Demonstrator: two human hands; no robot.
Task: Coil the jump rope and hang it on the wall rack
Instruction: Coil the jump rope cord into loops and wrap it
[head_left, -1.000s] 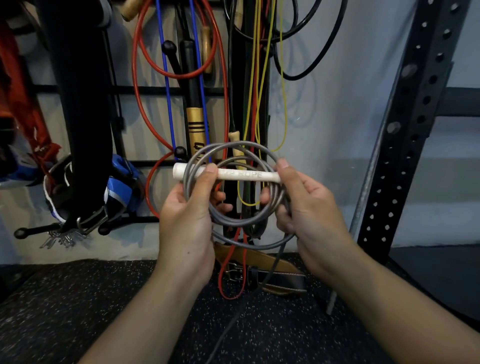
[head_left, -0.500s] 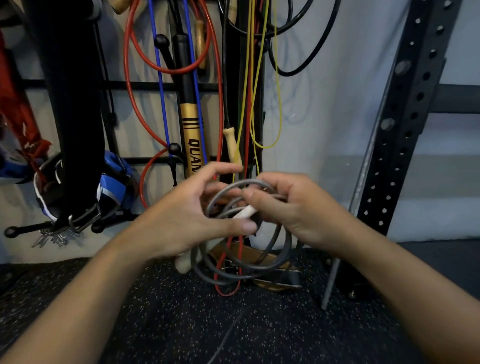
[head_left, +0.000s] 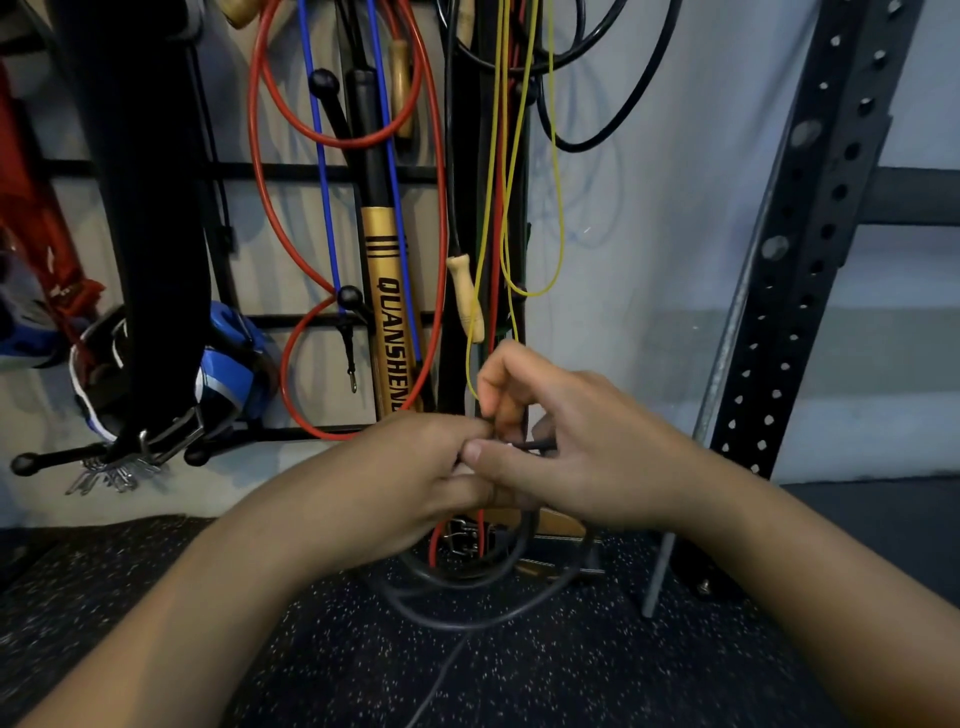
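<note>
A speckled black rubber floor (head_left: 311, 649) is spreading below a perforated steel upright (head_left: 810, 249) and a black wire wall rack (head_left: 291, 170) draped with smooth cords. Both hands are meeting low before it: the left hand (head_left: 400, 478) is gripping the grey jump rope (head_left: 467, 621), its round loops sagging beneath, while the right hand (head_left: 566, 447) is pinching a strand.

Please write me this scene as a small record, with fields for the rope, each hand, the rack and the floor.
rope: grey jump rope, loops hanging below the hands, not yet hung
left hand: left hand curled round the rope bundle
right hand: right hand, fingers pinching the rope beside the left hand
rack: black wall rack holding a red rope, a yellow cord and a gold bat
floor: black speckled rubber floor
</note>
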